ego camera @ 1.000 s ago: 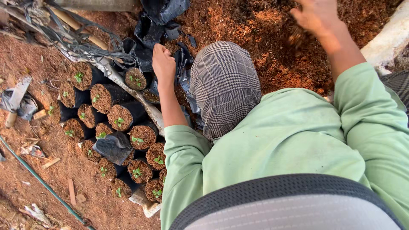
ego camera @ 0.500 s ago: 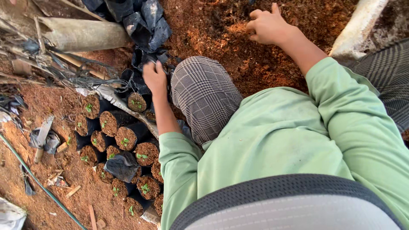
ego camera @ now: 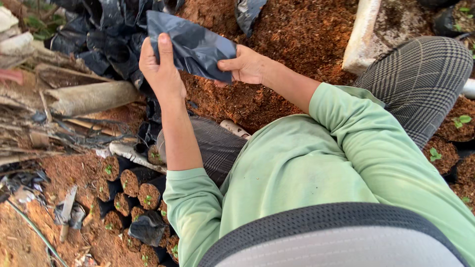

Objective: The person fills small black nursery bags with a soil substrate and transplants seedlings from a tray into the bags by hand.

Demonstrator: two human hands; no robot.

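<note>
While both hands are up over the soil heap, the black bag [ego camera: 190, 47] sits stretched between them, far and left of centre. Left hand [ego camera: 161, 66] has its grip pinching the bag's left edge, one finger laid flat on the front, the rest tucked behind the plastic and out of sight. Right hand [ego camera: 245, 64] pinches the bag's lower right corner, thumb on top; its other fingers are hidden under the fold. Whether the bag's mouth is open, hard to say from here.

Below the bag, reddish-brown soil [ego camera: 297, 34] spreads across the far ground. More black bags [ego camera: 104, 29] lie heaped at far left, crumpled, their count impossible to make out. A pale pipe [ego camera: 363, 32] slants at far right, its top cut off by the frame. Near left, rows of filled pots [ego camera: 136, 183] stand tight together on bare earth, tiny green seedlings in them; an empty bag [ego camera: 148, 227] lies on top of the group. More seedlings [ego camera: 460, 121] peek in at the right edge, partly cut off. Dry husks and sticks [ego camera: 84, 99] clutter the left side. The person's green sleeves and checked trousers block much of the ground in the middle. Outdoors, daylight, dirt floor throughout.
</note>
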